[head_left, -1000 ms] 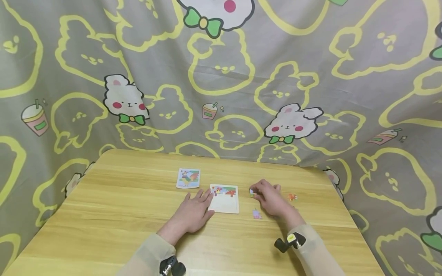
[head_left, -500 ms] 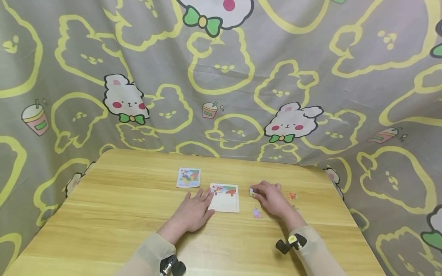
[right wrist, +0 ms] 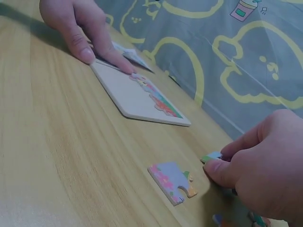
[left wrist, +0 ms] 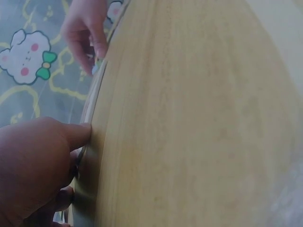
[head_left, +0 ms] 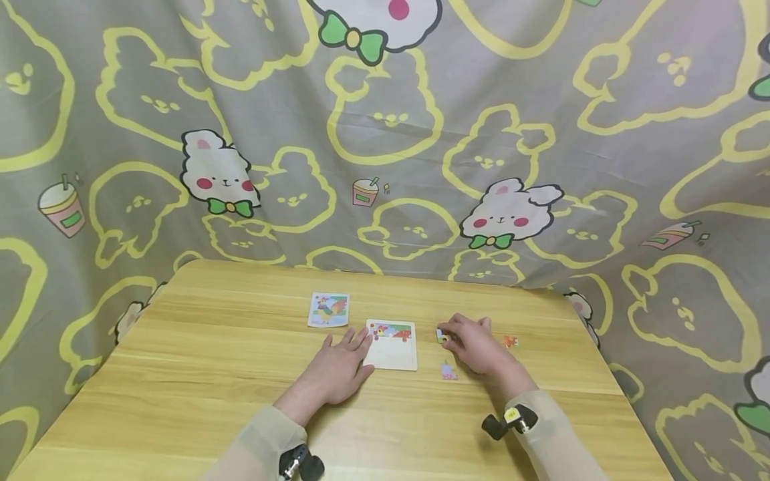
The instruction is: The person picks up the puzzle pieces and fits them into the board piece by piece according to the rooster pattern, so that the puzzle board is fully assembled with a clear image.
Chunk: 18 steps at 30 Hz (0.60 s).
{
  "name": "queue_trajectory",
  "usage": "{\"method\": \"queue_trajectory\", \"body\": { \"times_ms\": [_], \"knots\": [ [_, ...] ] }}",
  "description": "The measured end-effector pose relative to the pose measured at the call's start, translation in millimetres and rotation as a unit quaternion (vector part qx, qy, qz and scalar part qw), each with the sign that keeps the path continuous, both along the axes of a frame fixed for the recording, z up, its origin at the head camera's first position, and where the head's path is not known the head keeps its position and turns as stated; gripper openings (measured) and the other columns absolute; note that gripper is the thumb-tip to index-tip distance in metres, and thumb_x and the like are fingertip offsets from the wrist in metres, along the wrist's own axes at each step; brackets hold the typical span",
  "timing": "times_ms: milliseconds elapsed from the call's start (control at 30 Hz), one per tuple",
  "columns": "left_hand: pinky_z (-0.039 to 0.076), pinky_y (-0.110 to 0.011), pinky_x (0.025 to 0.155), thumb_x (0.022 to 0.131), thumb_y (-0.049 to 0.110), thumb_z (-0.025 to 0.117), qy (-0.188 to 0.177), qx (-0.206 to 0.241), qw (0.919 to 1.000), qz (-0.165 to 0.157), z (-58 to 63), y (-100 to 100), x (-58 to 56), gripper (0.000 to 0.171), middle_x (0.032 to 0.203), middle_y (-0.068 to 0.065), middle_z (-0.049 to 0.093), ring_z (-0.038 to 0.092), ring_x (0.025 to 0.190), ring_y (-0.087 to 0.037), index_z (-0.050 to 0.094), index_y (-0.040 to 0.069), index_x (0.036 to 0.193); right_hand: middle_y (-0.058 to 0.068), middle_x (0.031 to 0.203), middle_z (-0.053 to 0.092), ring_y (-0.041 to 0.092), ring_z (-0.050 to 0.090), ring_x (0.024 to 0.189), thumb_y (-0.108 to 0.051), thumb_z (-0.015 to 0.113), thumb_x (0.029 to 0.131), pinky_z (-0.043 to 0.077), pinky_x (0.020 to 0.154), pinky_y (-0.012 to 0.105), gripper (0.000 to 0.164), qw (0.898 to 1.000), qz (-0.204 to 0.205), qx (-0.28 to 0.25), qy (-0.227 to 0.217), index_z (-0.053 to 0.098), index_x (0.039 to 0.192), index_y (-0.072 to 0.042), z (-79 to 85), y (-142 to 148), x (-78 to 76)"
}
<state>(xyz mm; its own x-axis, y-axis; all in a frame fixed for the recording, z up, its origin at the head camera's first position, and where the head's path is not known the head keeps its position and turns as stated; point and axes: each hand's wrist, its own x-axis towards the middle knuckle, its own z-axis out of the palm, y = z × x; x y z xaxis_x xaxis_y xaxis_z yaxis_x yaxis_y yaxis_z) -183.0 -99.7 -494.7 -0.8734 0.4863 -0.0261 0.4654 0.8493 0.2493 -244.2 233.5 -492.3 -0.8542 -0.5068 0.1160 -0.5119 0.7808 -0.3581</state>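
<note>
My left hand lies with its fingers extended, fingertips on the left edge of a white puzzle tray. Along the tray's top, a strip of joined pieces shows red, green and blue; the lower part is bare white. To the right of the tray, my right hand pinches a small green and light-blue puzzle piece between thumb and fingers, close over the table. Its fingers hide much of that piece. A lilac puzzle piece with pink flowers lies flat just in front of this hand.
A square picture card with a colourful bird lies behind and left of the tray. An orange puzzle piece is right of my right hand, partly behind the wrist. The wooden table ends at a patterned curtain.
The piece in my right hand has turned slightly between the fingertips, while that hand has barely shifted. My left hand stays in place at the tray.
</note>
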Motion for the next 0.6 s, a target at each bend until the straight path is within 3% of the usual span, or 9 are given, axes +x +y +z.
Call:
{"method": "queue_trajectory", "body": {
  "times_ms": [233, 600],
  "knots": [
    [0.027, -0.07, 0.118, 0.112, 0.041, 0.051, -0.002, 0.008, 1.0, 0.002, 0.1, 0.2, 0.5, 0.062, 0.168, -0.012, 0.036, 0.031, 0.155, -0.039, 0.044, 0.004, 0.161, 0.0, 0.114, 0.072, 0.023, 0.07, 0.105, -0.018, 0.079, 0.097, 0.025, 0.09, 0.05, 0.03, 1.0, -0.008, -0.028, 0.011, 0.072, 0.124, -0.007, 1.3, -1.5, 4.6],
    [0.027, -0.07, 0.118, 0.112, 0.041, 0.051, -0.004, 0.011, 0.9999, 0.003, -0.5, -0.3, 0.5, 0.062, 0.169, -0.012, 0.036, 0.031, 0.155, -0.039, 0.044, 0.004, 0.161, -0.004, 0.111, 0.073, 0.012, 0.063, 0.093, -0.02, 0.078, 0.098, 0.021, 0.092, 0.045, 0.03, 0.997, -0.008, -0.076, -0.024, 0.069, 0.124, -0.009, 0.3, -18.8, 11.6]
  ]
}}
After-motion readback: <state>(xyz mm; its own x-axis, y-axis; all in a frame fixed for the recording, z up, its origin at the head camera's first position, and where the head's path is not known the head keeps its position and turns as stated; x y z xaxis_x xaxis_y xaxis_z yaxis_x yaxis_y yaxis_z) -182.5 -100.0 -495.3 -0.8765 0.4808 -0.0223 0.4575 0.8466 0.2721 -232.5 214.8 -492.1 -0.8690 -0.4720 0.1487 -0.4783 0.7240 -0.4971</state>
